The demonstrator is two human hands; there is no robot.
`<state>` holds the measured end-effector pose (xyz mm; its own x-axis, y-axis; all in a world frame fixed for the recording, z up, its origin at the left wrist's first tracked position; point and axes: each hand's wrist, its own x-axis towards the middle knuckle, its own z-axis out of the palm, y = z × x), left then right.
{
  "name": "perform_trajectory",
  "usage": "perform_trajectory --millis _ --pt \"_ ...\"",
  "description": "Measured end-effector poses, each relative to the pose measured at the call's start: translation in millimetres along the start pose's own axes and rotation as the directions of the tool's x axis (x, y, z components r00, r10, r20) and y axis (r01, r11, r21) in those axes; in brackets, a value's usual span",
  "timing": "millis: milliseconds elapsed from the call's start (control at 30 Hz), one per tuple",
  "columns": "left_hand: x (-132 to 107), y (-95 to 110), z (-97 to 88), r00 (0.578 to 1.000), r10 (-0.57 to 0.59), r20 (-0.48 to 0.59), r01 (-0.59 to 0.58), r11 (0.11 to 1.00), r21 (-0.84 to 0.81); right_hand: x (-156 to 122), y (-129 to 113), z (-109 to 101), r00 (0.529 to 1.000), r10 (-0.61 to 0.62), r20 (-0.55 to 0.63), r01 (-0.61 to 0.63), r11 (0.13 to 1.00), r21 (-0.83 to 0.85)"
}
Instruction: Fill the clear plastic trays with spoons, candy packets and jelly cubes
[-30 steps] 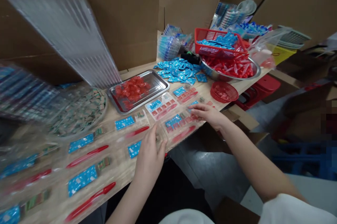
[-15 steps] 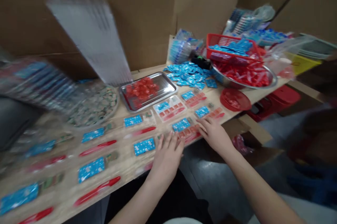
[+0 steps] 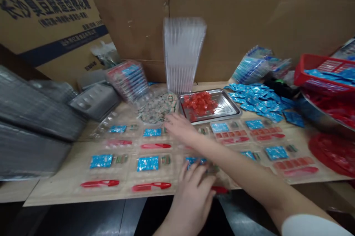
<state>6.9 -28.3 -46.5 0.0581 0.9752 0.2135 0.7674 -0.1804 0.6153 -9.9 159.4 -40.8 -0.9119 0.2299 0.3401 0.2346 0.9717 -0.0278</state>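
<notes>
A person's right hand [image 3: 180, 127] reaches across a workbench, palm down, with the fingers open and nothing visibly held, hovering just in front of the steel tray [image 3: 230, 108]. The bare right forearm [image 3: 235, 162] crosses the frame from the lower right, passing above the left hand [image 3: 192, 202], which rises from the bench's near edge with its fingers bent against a clear plastic blister tray [image 3: 213, 177]. Blur hides whether that hand is gripping the tray or only touching it.

The blister tray sits in front of the steel tray, near the bench edge, and holds a blue foil sachet [image 3: 195, 161] and a red plastic piece [image 3: 219, 190]. More clear trays filled the same way [image 3: 146, 169] line up in front of the steel tray and to its left and right, each with blue sachets, small striped packets and slim red pieces.

Red cubes [image 3: 198, 103] fill the steel tray. A round dish of small packets [image 3: 157, 108] lies just left of it, loose blue sachets [image 3: 256, 101] lie to its right, and a stack of clear trays [image 3: 183, 53] stands upright behind it. Farther right of it are a red basket [image 3: 321, 71] and a steel bowl [image 3: 314, 112]. The light wood bench [image 3: 52, 191] runs along a wall of cardboard cartons [image 3: 222, 32].
</notes>
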Motion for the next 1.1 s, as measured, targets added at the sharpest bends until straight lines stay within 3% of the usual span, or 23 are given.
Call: perform_trajectory --millis 67,133,200,267,333,400,467,500,533,567,600,633,667,700,733,800,867,967,1067,1100 --pt "-13 -23 -10.5 0.978 -0.167 -0.126 0.15 0.979 -0.137 21 -9 17 0.996 -0.094 0.012 0.094 0.993 -0.071" --pt "-20 -44 -21.2 0.891 -0.387 -0.237 0.281 0.88 -0.383 24 -14 21 0.992 -0.126 0.008 0.126 0.986 -0.106" --pt "-19 -59 -32.4 0.741 -0.617 -0.265 0.311 0.665 -0.679 14 -23 12 0.991 -0.128 -0.027 0.125 0.986 -0.107" --pt "-11 -66 -43.4 0.628 -0.756 -0.184 0.229 0.405 -0.885 -6 -37 -4 0.986 -0.149 -0.071 0.142 0.986 -0.091" --pt "0 -68 -52.6 0.601 -0.796 -0.07 0.173 0.215 -0.961 -32 -55 -22 0.975 -0.188 -0.123 0.182 0.982 -0.057" --pt "8 -66 -58.4 0.609 -0.793 0.009 0.185 0.131 -0.974 -60 -69 -38 0.973 -0.149 -0.175 0.154 0.988 0.017" --pt "12 -60 -59.6 0.618 -0.783 0.072 0.248 0.107 -0.963 -86 -70 -50 0.959 0.122 -0.255 -0.082 0.984 0.159" --pt "12 -57 -58.4 0.628 -0.771 0.103 0.287 0.106 -0.952 -98 -66 -53 0.903 0.334 -0.27 -0.262 0.927 0.27" --pt "11 -53 -56.2 0.644 -0.752 0.139 0.33 0.109 -0.938 -108 -60 -54 0.806 0.544 -0.233 -0.43 0.808 0.403" --pt "11 -50 -52.9 0.663 -0.726 0.182 0.378 0.115 -0.919 -118 -53 -54 0.698 0.704 -0.135 -0.548 0.646 0.532" --pt "9 -47 -48.8 0.682 -0.699 0.217 0.421 0.132 -0.897 -126 -46 -53 0.617 0.787 0.007 -0.614 0.476 0.63" --pt "8 -44 -44.1 0.698 -0.676 0.236 0.457 0.167 -0.874 -134 -41 -51 0.579 0.8 0.157 -0.645 0.332 0.688" --pt "7 -43 -39.0 0.712 -0.663 0.229 0.484 0.228 -0.845 -141 -37 -48 0.571 0.776 0.269 -0.661 0.241 0.711" --pt "5 -43 -33.8 0.724 -0.664 0.187 0.502 0.321 -0.803 -147 -35 -46 0.575 0.751 0.325 -0.678 0.215 0.703" --pt "4 -44 -28.8 0.735 -0.669 0.11 0.509 0.438 -0.741 -153 -35 -45 0.581 0.744 0.331 -0.702 0.252 0.666" --pt "1 -49 -20.4 0.768 -0.636 -0.077 0.501 0.671 -0.546 -160 -36 -47 0.609 0.749 0.262 -0.746 0.429 0.509" --pt "-2 -53 -15.3 0.821 -0.545 -0.171 0.472 0.816 -0.333 -161 -29 -53 0.664 0.72 0.199 -0.739 0.592 0.321" --pt "-5 -52 -12.8 0.887 -0.393 -0.244 0.388 0.919 -0.068 -142 5 -57 0.719 0.681 0.139 -0.695 0.701 0.162" --pt "-9 -43 -11.0 0.91 -0.22 -0.351 0.29 0.943 0.161 -101 55 -46 0.751 0.648 0.122 -0.655 0.756 0.014" --pt "-11 -40 -9.3 0.922 -0.17 -0.347 0.251 0.946 0.204 -86 70 -38 0.74 0.66 0.13 -0.66 0.75 -0.047"
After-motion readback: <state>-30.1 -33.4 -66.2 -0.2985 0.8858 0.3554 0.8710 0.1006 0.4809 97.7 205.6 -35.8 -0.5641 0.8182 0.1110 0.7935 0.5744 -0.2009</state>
